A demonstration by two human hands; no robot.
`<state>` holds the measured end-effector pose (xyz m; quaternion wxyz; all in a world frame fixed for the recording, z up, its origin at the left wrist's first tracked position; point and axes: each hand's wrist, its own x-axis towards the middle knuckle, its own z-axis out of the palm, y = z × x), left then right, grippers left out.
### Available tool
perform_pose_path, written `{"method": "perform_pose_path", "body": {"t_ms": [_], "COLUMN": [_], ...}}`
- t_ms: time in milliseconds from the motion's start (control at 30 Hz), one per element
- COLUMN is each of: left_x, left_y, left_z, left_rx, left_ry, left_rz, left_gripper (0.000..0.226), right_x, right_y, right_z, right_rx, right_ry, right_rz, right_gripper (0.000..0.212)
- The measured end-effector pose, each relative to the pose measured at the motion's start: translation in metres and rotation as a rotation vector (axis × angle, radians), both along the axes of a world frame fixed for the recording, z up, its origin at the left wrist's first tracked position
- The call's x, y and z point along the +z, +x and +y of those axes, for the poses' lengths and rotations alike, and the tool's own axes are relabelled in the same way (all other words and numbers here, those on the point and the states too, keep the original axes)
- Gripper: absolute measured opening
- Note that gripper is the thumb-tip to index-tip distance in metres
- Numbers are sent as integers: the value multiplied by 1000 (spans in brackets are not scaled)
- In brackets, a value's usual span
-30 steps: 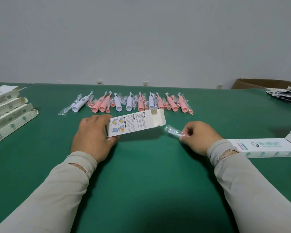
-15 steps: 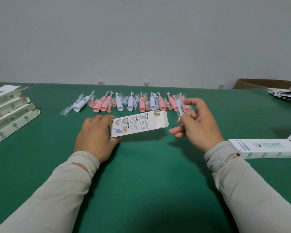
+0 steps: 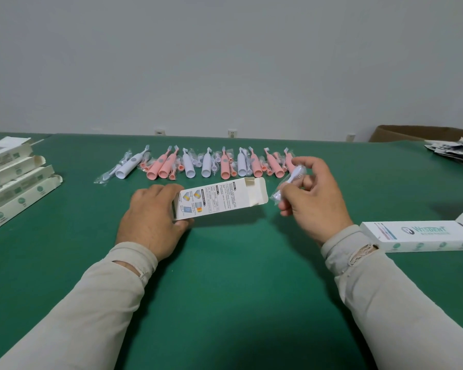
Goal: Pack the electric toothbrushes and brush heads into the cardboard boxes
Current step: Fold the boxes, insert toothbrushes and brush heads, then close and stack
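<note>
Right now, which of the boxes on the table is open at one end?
The white box in the middle, held by the left hand. Its end flap beside the right hand sticks out open, while the box at the right lies shut.

Single view only, head-worn wide-angle camera; no second view to share scene. Looks forward and slightly down across green tabletop (image 3: 225,303) toward plain grey wall (image 3: 225,62). Sleeved forearms enter from bottom corners; left hand (image 3: 151,217) and right hand (image 3: 314,201) sit near frame centre, close to lens. Row of toothbrushes (image 3: 206,165) farther off, near tabletop's far edge. Stacked boxes (image 3: 14,180) at left border, white box (image 3: 420,235) at right border. Wide-angle bending visible at edges.
</note>
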<state>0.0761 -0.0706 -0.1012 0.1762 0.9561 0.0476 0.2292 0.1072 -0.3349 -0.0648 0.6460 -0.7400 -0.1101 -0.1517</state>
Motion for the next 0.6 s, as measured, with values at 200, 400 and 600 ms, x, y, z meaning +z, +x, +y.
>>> {"method": "perform_pose_path", "body": {"t_ms": [200, 400, 600], "left_x": [0, 0, 1], "left_y": [0, 0, -2], "left_z": [-1, -2, -4], "left_rx": [-1, -8, -40], "left_ry": [-2, -9, 12], "left_rz": [10, 1, -44], "left_gripper": [54, 53, 51], "right_x": [0, -6, -11], "right_y": [-4, -3, -4], "right_z": [9, 13, 19], "right_rx": [-23, -77, -112], "right_ry": [78, -39, 0], "right_rz": [-71, -102, -58], "right_gripper": [19, 32, 28]}}
